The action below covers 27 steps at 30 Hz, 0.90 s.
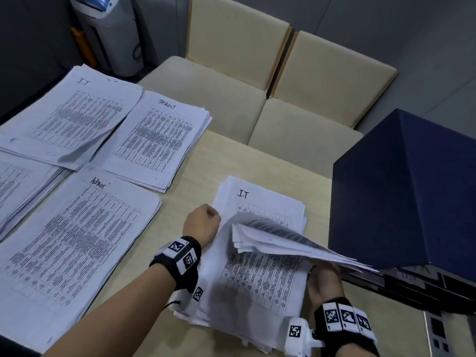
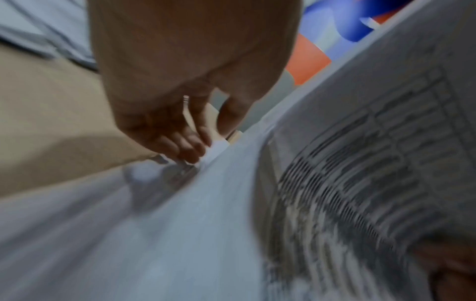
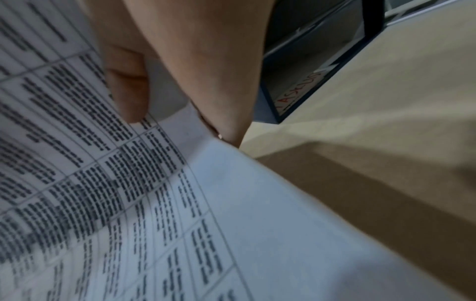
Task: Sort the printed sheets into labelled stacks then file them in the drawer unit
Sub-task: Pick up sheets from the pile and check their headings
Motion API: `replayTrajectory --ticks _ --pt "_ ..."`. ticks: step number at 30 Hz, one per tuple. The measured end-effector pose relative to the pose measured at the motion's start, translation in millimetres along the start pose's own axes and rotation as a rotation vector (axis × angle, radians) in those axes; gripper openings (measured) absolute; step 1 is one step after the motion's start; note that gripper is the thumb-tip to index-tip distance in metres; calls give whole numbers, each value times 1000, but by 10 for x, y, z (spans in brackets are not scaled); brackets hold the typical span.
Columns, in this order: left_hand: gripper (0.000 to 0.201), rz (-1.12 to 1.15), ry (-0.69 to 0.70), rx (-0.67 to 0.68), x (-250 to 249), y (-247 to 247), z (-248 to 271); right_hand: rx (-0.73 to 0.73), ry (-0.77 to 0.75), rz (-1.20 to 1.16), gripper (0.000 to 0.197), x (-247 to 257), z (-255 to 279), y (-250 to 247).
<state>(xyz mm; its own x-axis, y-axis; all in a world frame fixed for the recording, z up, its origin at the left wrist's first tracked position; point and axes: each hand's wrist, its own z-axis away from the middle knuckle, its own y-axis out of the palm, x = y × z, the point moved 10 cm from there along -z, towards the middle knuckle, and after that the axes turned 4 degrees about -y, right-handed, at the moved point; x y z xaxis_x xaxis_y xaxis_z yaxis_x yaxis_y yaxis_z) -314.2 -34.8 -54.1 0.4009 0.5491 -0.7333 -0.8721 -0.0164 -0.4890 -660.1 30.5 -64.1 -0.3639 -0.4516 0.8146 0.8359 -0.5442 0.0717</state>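
Note:
A stack of printed sheets headed "I.T" point(image 1: 257, 279) lies on the table before me. My left hand point(image 1: 203, 222) is curled at its left edge, and the left wrist view shows that hand point(image 2: 185, 142) pinching the paper edge. My right hand point(image 1: 324, 276) grips a lifted bundle of sheets point(image 1: 278, 235) from the stack's right side, thumb on top of the bundle in the right wrist view point(image 3: 177, 116). The bundle arches above the stack. The dark blue drawer unit point(image 1: 407, 189) stands right of it, with an open drawer labelled in red point(image 3: 301, 89).
Sorted stacks lie to the left: another "IT" stack point(image 1: 77, 112), a tasklist stack point(image 1: 159, 135), an "Admin" stack point(image 1: 72, 240) and a partly cut-off stack point(image 1: 15, 186). Beige chairs point(image 1: 231, 73) stand beyond the table edge point(image 1: 231, 140).

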Motion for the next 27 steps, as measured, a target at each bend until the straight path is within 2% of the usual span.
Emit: replayTrajectory --ticks 1,2,3,5,7,8,10,12,13,17,20,24,27 --pt "16 -128 2 -28 49 4 -41 11 -45 10 21 69 42 59" --pt "21 -223 15 -21 72 41 -66 19 -66 35 24 84 13 65" --pt "26 -305 36 -9 65 85 -78 11 -66 40 29 93 28 67" --pt "31 -462 92 -12 -3 147 -75 22 -28 52 23 57 59 47" --pt "27 -597 140 -38 -72 178 -76 52 2 95 13 -7 63 36" --pt "23 -639 163 -43 -107 195 -76 72 9 103 17 -29 65 51" --pt "19 -686 198 -34 -154 219 -87 86 5 89 27 -42 60 71" --pt "18 -730 216 -28 -183 210 -105 105 19 63 16 -46 67 89" --pt "19 -758 217 -32 -185 189 -118 108 29 48 19 -63 39 86" --pt "29 -739 150 -54 -113 46 -172 105 40 10 30 -22 52 98" --pt "42 -738 149 -29 -97 82 -138 107 56 17 28 -60 45 119" --pt "25 -753 191 -23 -174 159 -100 103 62 66 20 -114 15 145" --pt "24 -911 276 -18 -303 164 -80 113 72 39 22 -100 14 165"
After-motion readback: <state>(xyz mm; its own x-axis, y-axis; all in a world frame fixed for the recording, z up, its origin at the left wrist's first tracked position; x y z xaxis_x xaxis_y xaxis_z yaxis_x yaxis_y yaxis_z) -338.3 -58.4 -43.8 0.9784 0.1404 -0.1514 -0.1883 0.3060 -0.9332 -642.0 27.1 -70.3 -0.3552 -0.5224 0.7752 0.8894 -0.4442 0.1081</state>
